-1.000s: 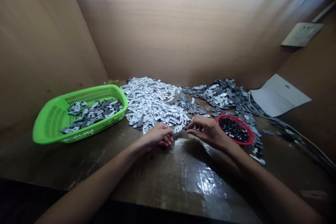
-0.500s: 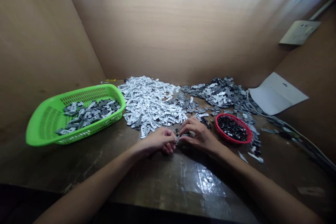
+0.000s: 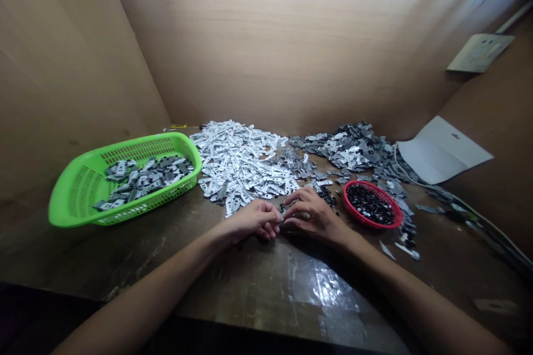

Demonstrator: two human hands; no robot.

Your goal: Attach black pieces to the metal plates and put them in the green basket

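Near the middle of the table my left hand (image 3: 259,221) is closed, its thumb and forefinger pinching a small grey metal piece (image 3: 280,218). My right hand (image 3: 311,213) faces it from the right with curved fingers, thumb and forefinger drawn together beside that piece. Whatever these right fingertips hold is too small to make out. Just beyond both hands spreads a pile of pale, flat metal pieces with holes (image 3: 245,163). Small black parts (image 3: 327,196) lie loose beyond my right hand, and a red plastic basket (image 3: 400,216) full of similar black parts stands to its right.
A green plastic basket (image 3: 62,208) at left contains grey and pale pieces. Darker metal pieces (image 3: 353,147) are heaped at the back right, near a white card (image 3: 445,150) and a cable (image 3: 474,211). Wooden panels (image 3: 266,50) enclose the table; a socket (image 3: 481,52) is mounted at right.
The view has shifted slightly, so the baskets and piles appear a little further right. My hands stay together at the same spot, with only small finger movements.
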